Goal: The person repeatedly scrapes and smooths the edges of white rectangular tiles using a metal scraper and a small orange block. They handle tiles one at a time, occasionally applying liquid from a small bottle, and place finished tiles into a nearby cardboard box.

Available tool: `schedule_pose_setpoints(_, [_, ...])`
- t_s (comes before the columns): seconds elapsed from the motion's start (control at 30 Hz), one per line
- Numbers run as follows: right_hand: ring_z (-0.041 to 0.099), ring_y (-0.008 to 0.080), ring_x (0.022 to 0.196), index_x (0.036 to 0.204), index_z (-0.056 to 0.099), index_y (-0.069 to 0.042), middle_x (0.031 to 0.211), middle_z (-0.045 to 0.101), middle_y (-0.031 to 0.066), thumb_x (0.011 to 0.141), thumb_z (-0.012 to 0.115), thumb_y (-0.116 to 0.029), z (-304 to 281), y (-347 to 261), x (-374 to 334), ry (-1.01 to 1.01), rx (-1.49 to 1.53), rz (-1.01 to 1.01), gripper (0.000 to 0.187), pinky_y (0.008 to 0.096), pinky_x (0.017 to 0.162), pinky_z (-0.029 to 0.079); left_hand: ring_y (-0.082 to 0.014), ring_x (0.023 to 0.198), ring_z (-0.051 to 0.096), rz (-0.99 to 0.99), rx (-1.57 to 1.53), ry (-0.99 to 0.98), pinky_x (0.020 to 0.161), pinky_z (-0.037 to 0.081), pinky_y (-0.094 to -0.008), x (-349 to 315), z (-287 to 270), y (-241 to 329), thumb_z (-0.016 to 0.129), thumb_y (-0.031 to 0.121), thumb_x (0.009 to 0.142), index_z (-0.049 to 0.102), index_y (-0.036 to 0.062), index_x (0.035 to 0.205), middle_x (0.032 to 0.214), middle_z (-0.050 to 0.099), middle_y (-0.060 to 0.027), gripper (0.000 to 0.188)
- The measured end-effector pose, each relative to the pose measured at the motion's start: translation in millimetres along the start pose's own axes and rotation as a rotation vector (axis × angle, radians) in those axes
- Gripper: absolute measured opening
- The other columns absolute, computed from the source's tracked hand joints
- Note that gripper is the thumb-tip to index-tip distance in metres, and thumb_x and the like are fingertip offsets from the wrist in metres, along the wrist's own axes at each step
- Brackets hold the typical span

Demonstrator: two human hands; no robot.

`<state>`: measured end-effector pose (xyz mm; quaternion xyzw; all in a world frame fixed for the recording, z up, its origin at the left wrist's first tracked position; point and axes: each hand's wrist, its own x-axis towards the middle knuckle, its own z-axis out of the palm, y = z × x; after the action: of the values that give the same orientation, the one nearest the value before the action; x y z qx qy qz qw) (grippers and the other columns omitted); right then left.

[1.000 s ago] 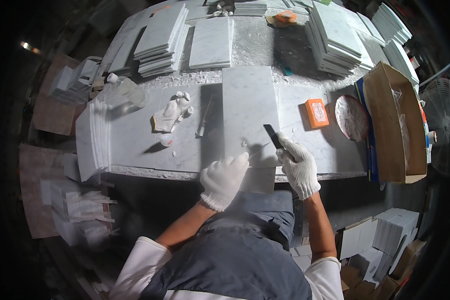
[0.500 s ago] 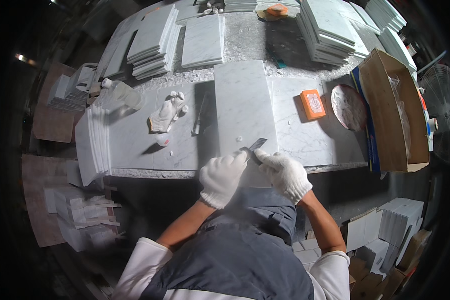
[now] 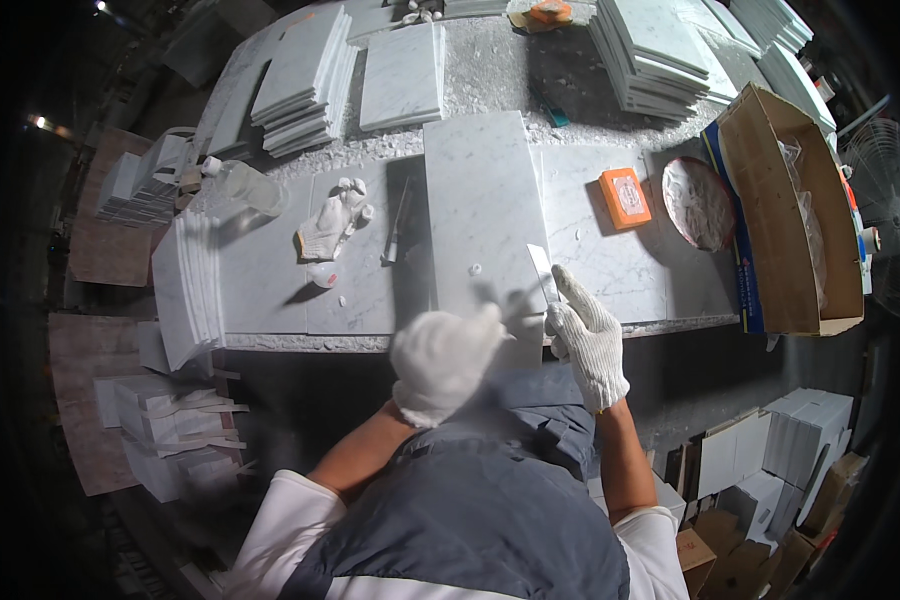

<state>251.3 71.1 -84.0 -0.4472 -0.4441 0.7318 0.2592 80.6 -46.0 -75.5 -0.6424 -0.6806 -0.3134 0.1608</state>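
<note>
A grey-veined white marble slab (image 3: 485, 200) lies lengthwise in front of me, its near end over the table edge. My right hand (image 3: 590, 335), in a white knit glove, is closed on a putty knife (image 3: 541, 270), its flat blade pointing up and away over the slab's right edge. My left hand (image 3: 440, 360), gloved too, is closed at the slab's near left corner and smeared by motion. A dark blur shows at its fingertips, too unclear to name. A small white lump (image 3: 475, 269) sits on the slab.
Left of the slab lie a thin tool (image 3: 397, 225), a spare glove (image 3: 335, 220) and a clear bottle (image 3: 245, 187). To the right are an orange box (image 3: 625, 198), a round dish of white paste (image 3: 698, 205) and a cardboard box (image 3: 770, 220). Slab stacks (image 3: 305, 80) stand behind.
My hands have drawn apart. The right one has moved right and turned the putty knife's blade more upright; the left has shifted slightly down and is blurred.
</note>
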Motion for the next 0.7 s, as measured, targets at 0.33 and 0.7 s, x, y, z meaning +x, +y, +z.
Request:
schedule_pose_setpoints(0.33, [0.055, 0.0024, 0.065, 0.136, 0.068, -0.002, 0.085, 0.069, -0.0005, 0.099, 0.071, -0.016, -62.8, -24.1, -0.7, 0.187, -0.064, -0.061, 0.04, 0.0194, 0.056, 0.046, -0.0327, 0.077, 0.07, -0.189, -0.074, -0.045, 0.07, 0.055, -0.0402, 8.9, 13.5, -20.3, 0.081, 0.01, 0.085, 0.076, 0.0064, 0.106, 0.086, 0.073, -0.0119, 0.022])
schedule_pose_setpoints(0.7, [0.072, 0.0228, 0.08, 0.113, 0.078, -0.011, 0.093, 0.076, 0.0084, 0.097, 0.068, -0.027, -213.9, -95.9, 47.2, 0.606, -1.048, -0.202, 0.025, 0.0346, 0.073, 0.056, -0.0145, 0.079, 0.071, -0.36, -0.376, -0.119, 0.073, 0.057, -0.0282, -16.1, 6.2, 4.1, 0.078, 0.007, 0.092, 0.074, -0.0021, 0.113, 0.094, 0.077, -0.01, 0.023])
